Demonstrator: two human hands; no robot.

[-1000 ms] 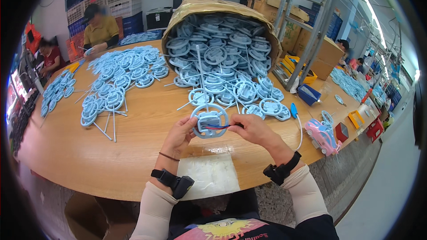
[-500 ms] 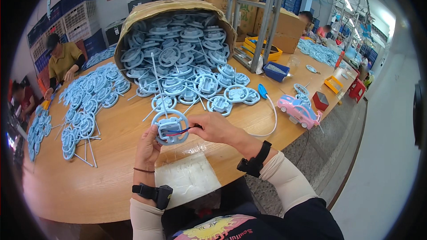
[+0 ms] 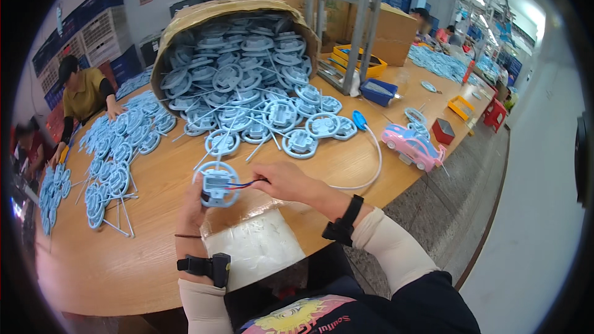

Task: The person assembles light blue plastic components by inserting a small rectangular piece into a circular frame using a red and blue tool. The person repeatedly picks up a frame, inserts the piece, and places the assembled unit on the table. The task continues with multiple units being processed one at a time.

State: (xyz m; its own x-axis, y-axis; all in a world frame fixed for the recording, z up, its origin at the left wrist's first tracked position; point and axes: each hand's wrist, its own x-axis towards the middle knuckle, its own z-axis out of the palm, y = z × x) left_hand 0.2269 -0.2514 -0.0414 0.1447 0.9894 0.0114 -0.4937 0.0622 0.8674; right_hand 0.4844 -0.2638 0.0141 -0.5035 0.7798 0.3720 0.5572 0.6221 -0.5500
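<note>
Over the table's near part, my left hand [image 3: 192, 204] grips a light blue toy steering wheel [image 3: 216, 180] by its left rim, its boxy hub facing up and a thin rod pointing away. My right hand [image 3: 283, 180] is closed on the red and blue wires [image 3: 242, 184], which run from the wheel's hub to my fingertips. Whatever sits at the wires' end is hidden in my fingers. Beneath my hands lies a clear plastic sheet [image 3: 257, 241] on the wooden table [image 3: 130, 263].
Wheels of the same kind spill from a large carton [image 3: 159, 77] and lie heaped [image 3: 127, 127] at the left, by a co-worker [image 3: 86, 89]. Rightward are a pink toy car [image 3: 411, 147], a white cable [image 3: 377, 167], a blue bin [image 3: 378, 91] and a metal rack [image 3: 362, 37].
Both hands have shifted slightly left, and the wires are drawn out straighter from the wheel. The wheel's rod now tilts lower. At far left, the co-worker's arm reaches onto the heap.
</note>
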